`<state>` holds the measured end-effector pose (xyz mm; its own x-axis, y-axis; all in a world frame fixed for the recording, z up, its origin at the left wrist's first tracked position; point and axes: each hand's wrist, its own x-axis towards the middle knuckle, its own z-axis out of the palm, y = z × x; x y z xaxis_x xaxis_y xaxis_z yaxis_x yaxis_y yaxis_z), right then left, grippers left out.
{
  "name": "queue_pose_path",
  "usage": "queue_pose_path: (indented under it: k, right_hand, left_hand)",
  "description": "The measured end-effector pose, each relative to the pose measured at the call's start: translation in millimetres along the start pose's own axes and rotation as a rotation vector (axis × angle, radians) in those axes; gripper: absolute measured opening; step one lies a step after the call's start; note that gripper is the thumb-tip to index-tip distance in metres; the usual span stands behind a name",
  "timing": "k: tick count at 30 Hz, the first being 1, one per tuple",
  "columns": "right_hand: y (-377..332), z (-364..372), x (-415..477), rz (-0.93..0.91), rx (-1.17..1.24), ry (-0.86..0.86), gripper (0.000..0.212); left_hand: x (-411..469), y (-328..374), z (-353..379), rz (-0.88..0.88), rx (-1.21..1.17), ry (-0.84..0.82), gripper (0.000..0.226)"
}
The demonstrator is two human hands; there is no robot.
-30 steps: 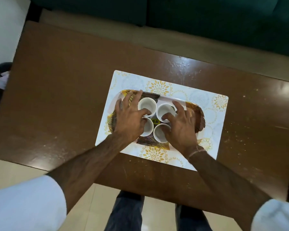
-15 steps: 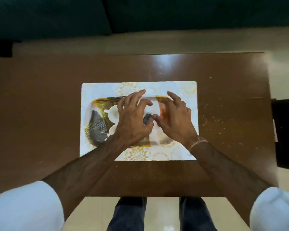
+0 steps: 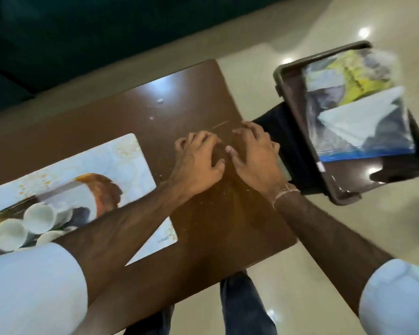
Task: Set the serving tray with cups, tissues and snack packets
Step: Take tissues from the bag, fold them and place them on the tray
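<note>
The patterned serving tray [image 3: 99, 187] lies on a white floral placemat [image 3: 121, 160] at the left of the brown table [image 3: 203, 228]. Several white cups [image 3: 38, 217] stand on the tray's near part, partly hidden by my left forearm. My left hand [image 3: 198, 163] and my right hand [image 3: 254, 153] hover side by side over the bare table's right end, fingers spread, holding nothing. Beyond the table edge at the right, a dark bin [image 3: 344, 189] holds white tissues [image 3: 363, 119] in a clear bag and a yellow snack packet [image 3: 358, 78].
A dark green sofa [image 3: 82, 32] runs along the far side. Glossy cream floor tiles [image 3: 300, 286] surround the table. A dark stool or stand [image 3: 283, 141] sits under the bin, against the table's right edge. My legs [image 3: 242, 308] stand at the near edge.
Both hands have left the cups and tray and moved right across the table toward the bin. The view has swung right, bringing the bin with tissues and packets into sight.
</note>
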<state>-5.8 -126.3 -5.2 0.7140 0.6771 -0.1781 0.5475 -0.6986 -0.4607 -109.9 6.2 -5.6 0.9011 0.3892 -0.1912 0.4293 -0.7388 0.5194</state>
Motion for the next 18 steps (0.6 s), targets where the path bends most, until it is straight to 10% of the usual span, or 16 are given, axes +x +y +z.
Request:
queue_pose_path:
  k: [12,18]
  right_hand:
    - [198,-102,-17,0.515,0.137,0.305,0.025]
    - [259,-112,-27,0.98,0.626,0.508,0.026]
  left_hand:
    - [117,211,119,0.271,-0.031,-0.123,0.037]
    - [148,247,166,0.371,0.353,-0.327,0.047]
